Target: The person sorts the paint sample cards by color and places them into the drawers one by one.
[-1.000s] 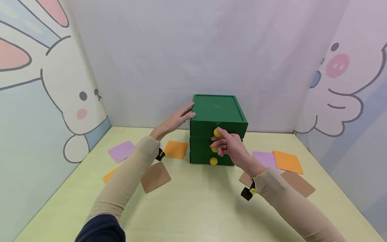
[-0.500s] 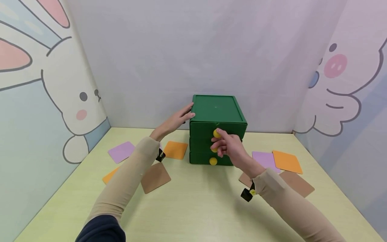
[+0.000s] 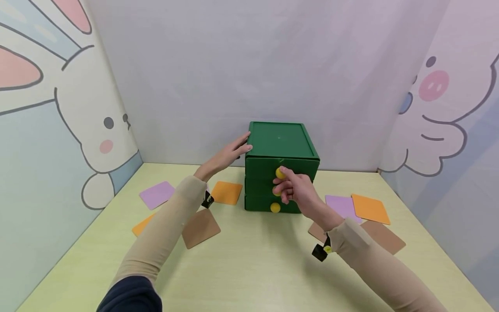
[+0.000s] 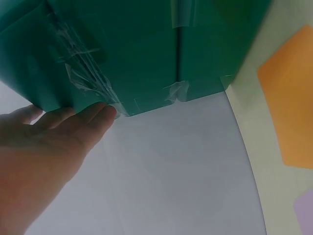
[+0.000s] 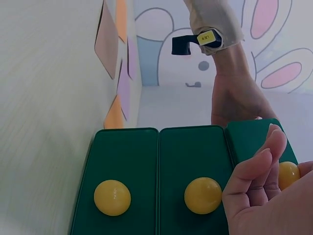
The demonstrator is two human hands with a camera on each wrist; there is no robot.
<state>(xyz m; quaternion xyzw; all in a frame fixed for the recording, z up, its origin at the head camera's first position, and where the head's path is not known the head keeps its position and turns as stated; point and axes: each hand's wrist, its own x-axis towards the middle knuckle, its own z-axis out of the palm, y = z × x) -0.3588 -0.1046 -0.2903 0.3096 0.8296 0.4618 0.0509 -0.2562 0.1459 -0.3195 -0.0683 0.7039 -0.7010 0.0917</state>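
Note:
A green three-drawer box (image 3: 280, 139) stands at the back of the table, a round yellow knob on each drawer. My left hand (image 3: 226, 157) rests against the box's left side, fingers extended. In the left wrist view its fingertips (image 4: 105, 115) touch the taped green side. My right hand (image 3: 300, 190) pinches the top drawer's yellow knob (image 3: 280, 173); in the right wrist view this knob (image 5: 288, 175) is partly hidden by the hand. The other fingers are curled near the middle knob (image 5: 203, 196). The bottom knob (image 3: 275, 207) stands free of the hand.
On the left of the table lie purple (image 3: 157, 195), orange (image 3: 227, 193) and brown cards (image 3: 200, 228). Right of the box are another purple card (image 3: 343, 207), an orange card (image 3: 370, 209) and brown cards (image 3: 383, 237). A pale wall (image 3: 234, 65) rises behind.
The right hand and the top knob have shifted very slightly down in the head view, toward me. The left hand stays against the box's side.

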